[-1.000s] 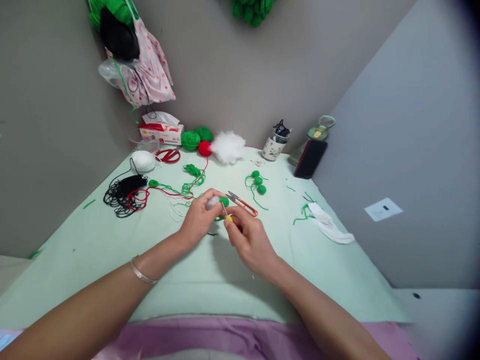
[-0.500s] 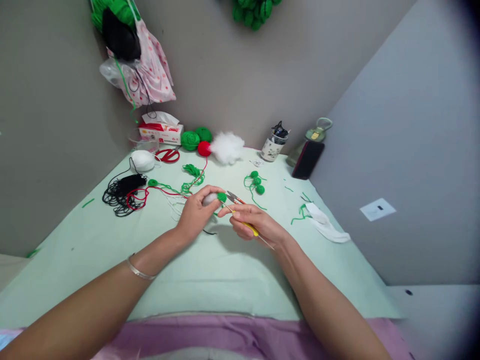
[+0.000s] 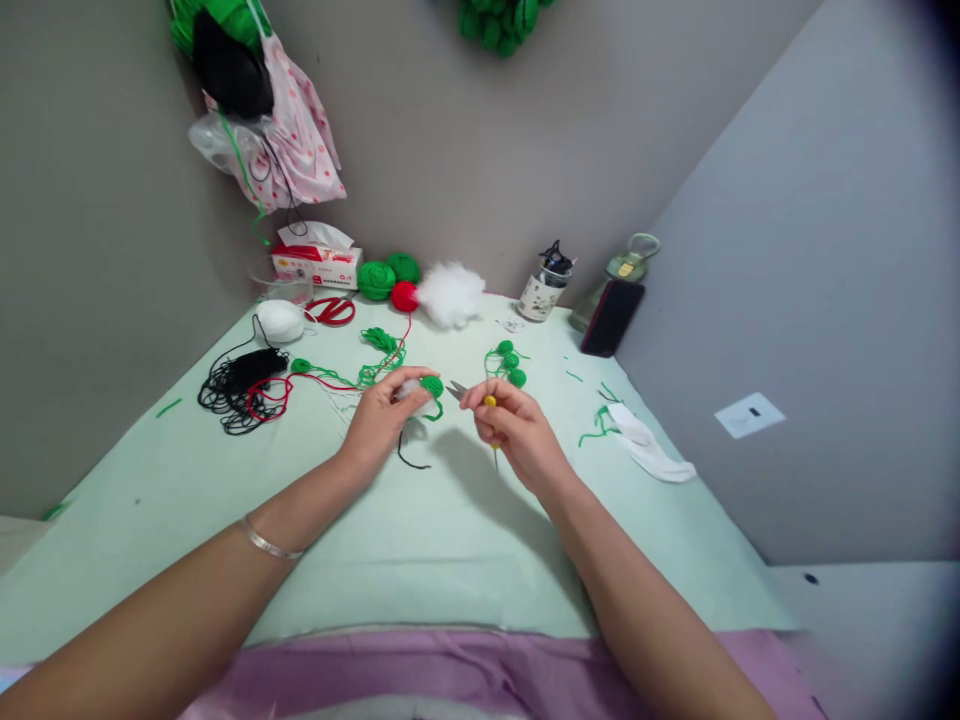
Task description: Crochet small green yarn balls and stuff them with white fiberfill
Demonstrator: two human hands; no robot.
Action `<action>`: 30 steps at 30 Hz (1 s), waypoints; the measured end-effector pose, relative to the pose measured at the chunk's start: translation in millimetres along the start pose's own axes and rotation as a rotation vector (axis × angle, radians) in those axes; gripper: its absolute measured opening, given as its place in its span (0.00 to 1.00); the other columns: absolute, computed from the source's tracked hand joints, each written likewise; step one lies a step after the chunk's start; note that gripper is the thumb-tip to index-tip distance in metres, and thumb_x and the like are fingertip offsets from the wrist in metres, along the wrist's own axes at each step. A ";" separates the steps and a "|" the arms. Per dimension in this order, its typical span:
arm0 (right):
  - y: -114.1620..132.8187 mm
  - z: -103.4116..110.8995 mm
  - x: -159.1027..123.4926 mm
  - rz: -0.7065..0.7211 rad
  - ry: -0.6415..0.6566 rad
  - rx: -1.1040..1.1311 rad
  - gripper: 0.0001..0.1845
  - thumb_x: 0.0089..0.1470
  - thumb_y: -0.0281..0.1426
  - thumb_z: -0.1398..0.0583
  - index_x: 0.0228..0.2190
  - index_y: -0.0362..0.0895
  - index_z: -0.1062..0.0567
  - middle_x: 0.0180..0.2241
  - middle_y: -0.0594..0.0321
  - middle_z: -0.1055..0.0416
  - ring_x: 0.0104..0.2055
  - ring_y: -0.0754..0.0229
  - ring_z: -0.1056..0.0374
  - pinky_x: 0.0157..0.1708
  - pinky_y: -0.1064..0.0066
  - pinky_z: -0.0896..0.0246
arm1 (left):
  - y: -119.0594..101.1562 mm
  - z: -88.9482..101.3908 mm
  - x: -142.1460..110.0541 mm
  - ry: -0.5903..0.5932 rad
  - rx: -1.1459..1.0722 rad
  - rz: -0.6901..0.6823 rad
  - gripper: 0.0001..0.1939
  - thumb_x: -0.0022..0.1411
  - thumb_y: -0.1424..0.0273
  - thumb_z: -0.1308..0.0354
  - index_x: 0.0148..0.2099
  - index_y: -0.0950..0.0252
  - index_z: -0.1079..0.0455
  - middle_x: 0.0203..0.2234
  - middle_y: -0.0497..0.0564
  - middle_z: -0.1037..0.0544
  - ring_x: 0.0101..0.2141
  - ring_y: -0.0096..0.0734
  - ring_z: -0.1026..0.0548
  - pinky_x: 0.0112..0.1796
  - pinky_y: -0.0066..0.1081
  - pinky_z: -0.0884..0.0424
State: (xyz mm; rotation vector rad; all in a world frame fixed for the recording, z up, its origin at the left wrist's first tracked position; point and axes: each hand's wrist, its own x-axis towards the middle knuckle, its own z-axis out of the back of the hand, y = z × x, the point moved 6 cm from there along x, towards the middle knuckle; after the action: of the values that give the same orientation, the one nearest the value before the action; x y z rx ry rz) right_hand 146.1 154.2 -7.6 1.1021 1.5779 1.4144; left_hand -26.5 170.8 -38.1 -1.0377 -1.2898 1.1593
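Observation:
My left hand (image 3: 377, 420) is closed on a small green crocheted piece (image 3: 432, 385), its thumb and fingers pinching it. White stuffing (image 3: 409, 392) shows between the fingers, and a green yarn tail hangs below the piece. My right hand (image 3: 517, 425), a little apart to the right, grips a yellow-handled crochet hook (image 3: 490, 402), whose thin metal shaft points down below the fingers. Pointed scissor blades (image 3: 457, 389) show just past my right fingertips. The scissors' handles are hidden, so I cannot tell whether they lie on the table or touch the hand.
Three small green crocheted balls (image 3: 511, 362) lie beyond my right hand. Black yarn (image 3: 244, 390), white yarn (image 3: 280, 321) and red scissors (image 3: 331, 311) are at left. At the back stand a tissue box (image 3: 319, 268), fluffy stuffing (image 3: 451, 294), a pen cup (image 3: 540, 298) and a phone (image 3: 613, 318).
My right hand has drawn back from the green piece, and the crochet hook has turned from slanting toward it to nearly upright. My left hand still holds the piece, now showing more of it.

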 end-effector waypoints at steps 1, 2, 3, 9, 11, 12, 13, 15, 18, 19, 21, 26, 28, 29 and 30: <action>-0.8 5.5 2.5 0.008 -0.080 -0.061 0.04 0.55 0.31 0.38 0.34 0.44 0.27 0.24 0.72 0.38 0.22 0.69 0.49 0.23 0.74 0.55 | 0.4 -3.3 -1.3 0.015 -0.016 0.013 0.13 0.59 0.65 0.37 0.46 0.60 0.21 0.33 0.47 0.21 0.30 0.32 0.27 0.34 0.29 0.32; -2.9 7.8 4.4 0.000 -0.121 -0.116 0.06 0.55 0.33 0.38 0.35 0.44 0.28 0.25 0.73 0.39 0.22 0.69 0.50 0.22 0.74 0.55 | 0.7 -6.5 -2.7 0.027 -0.031 0.025 0.13 0.58 0.65 0.36 0.46 0.60 0.21 0.34 0.47 0.20 0.31 0.32 0.26 0.35 0.29 0.31; -6.2 6.7 5.9 -0.017 -0.121 -0.160 0.09 0.55 0.35 0.38 0.37 0.45 0.29 0.26 0.72 0.37 0.22 0.69 0.50 0.22 0.73 0.55 | 0.9 -9.6 -3.9 0.039 -0.044 0.035 0.13 0.58 0.66 0.36 0.45 0.61 0.21 0.35 0.47 0.19 0.32 0.32 0.26 0.36 0.29 0.31; -24.4 -10.1 10.5 -0.006 -0.033 -0.306 0.14 0.58 0.41 0.40 0.41 0.45 0.31 0.20 0.74 0.36 0.22 0.65 0.45 0.23 0.72 0.52 | 2.7 -18.9 -7.5 0.064 -0.090 0.102 0.13 0.55 0.66 0.35 0.43 0.64 0.22 0.35 0.49 0.18 0.34 0.36 0.25 0.38 0.31 0.32; -27.7 -8.7 11.9 0.017 -0.069 -0.325 0.13 0.59 0.41 0.40 0.38 0.44 0.31 0.18 0.74 0.39 0.22 0.64 0.44 0.24 0.72 0.52 | 1.1 -19.7 -8.4 0.074 -0.113 0.115 0.13 0.55 0.67 0.34 0.43 0.64 0.22 0.37 0.50 0.19 0.35 0.35 0.25 0.39 0.31 0.32; -29.4 -8.0 12.6 0.017 -0.072 -0.324 0.12 0.59 0.40 0.40 0.38 0.44 0.31 0.17 0.74 0.39 0.21 0.64 0.45 0.24 0.72 0.52 | -0.3 -20.2 -9.1 0.086 -0.130 0.121 0.14 0.55 0.67 0.34 0.44 0.64 0.22 0.36 0.49 0.19 0.35 0.35 0.25 0.39 0.31 0.32; -30.7 -7.2 13.1 0.014 -0.073 -0.319 0.12 0.59 0.40 0.41 0.37 0.44 0.31 0.17 0.74 0.39 0.21 0.65 0.45 0.24 0.72 0.52 | -2.1 -20.7 -9.9 0.097 -0.151 0.126 0.16 0.55 0.67 0.34 0.47 0.64 0.23 0.36 0.49 0.20 0.35 0.34 0.25 0.38 0.30 0.32; -31.6 -5.1 13.3 0.012 -0.081 -0.301 0.11 0.59 0.40 0.42 0.36 0.45 0.32 0.17 0.74 0.39 0.20 0.65 0.47 0.23 0.73 0.54 | -6.3 -21.0 -11.4 0.112 -0.208 0.134 0.18 0.58 0.64 0.35 0.50 0.62 0.25 0.35 0.47 0.22 0.35 0.33 0.26 0.38 0.29 0.32; -30.3 -3.3 12.0 0.011 -0.096 -0.262 0.10 0.60 0.40 0.43 0.34 0.46 0.34 0.17 0.75 0.41 0.20 0.67 0.49 0.22 0.74 0.56 | -10.6 -21.6 -12.4 0.130 -0.308 0.159 0.15 0.64 0.56 0.40 0.46 0.61 0.25 0.37 0.49 0.23 0.38 0.34 0.25 0.39 0.30 0.30; -29.7 -3.5 11.4 0.011 -0.099 -0.249 0.10 0.60 0.40 0.43 0.34 0.46 0.34 0.17 0.75 0.41 0.19 0.67 0.50 0.22 0.74 0.57 | -10.7 -22.1 -12.4 0.141 -0.337 0.174 0.15 0.64 0.56 0.40 0.43 0.62 0.26 0.37 0.49 0.22 0.39 0.34 0.25 0.39 0.30 0.29; -29.2 -4.6 10.3 0.005 -0.101 -0.221 0.10 0.59 0.39 0.42 0.34 0.46 0.33 0.16 0.76 0.41 0.19 0.68 0.52 0.21 0.74 0.59 | -8.8 -23.5 -12.4 0.166 -0.381 0.213 0.13 0.61 0.58 0.37 0.38 0.63 0.26 0.36 0.50 0.22 0.37 0.32 0.25 0.38 0.30 0.29; -30.1 -6.9 10.0 -0.044 -0.104 -0.127 0.11 0.58 0.40 0.41 0.32 0.45 0.33 0.15 0.76 0.42 0.17 0.70 0.55 0.19 0.74 0.63 | -0.3 -26.8 -16.2 0.175 -0.421 0.269 0.14 0.53 0.67 0.30 0.40 0.63 0.26 0.31 0.46 0.23 0.33 0.30 0.25 0.38 0.29 0.30; -30.4 -8.2 10.4 -0.068 -0.092 -0.083 0.12 0.58 0.41 0.40 0.33 0.45 0.32 0.15 0.76 0.42 0.16 0.70 0.57 0.18 0.74 0.65 | 2.1 -28.8 -18.9 0.156 -0.423 0.269 0.15 0.54 0.66 0.30 0.43 0.62 0.27 0.34 0.47 0.22 0.36 0.30 0.25 0.40 0.29 0.30; -30.7 -9.2 10.7 -0.080 -0.084 -0.061 0.12 0.57 0.41 0.40 0.34 0.45 0.32 0.14 0.77 0.43 0.15 0.70 0.58 0.17 0.74 0.66 | 2.6 -30.9 -20.3 0.158 -0.424 0.267 0.16 0.55 0.65 0.31 0.45 0.62 0.27 0.37 0.48 0.21 0.38 0.31 0.24 0.41 0.30 0.30; -31.0 -10.2 11.0 -0.090 -0.074 -0.041 0.13 0.57 0.42 0.40 0.35 0.45 0.31 0.14 0.77 0.43 0.15 0.71 0.59 0.17 0.74 0.67 | 2.8 -33.5 -21.6 0.169 -0.426 0.262 0.16 0.57 0.64 0.32 0.47 0.62 0.26 0.40 0.50 0.21 0.41 0.33 0.24 0.43 0.31 0.30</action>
State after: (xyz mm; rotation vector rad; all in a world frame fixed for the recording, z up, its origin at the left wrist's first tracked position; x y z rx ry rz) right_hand 128.9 160.0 -36.9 1.0352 1.5201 1.3259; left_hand 8.0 152.1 -45.3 -1.6222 -1.3219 0.9798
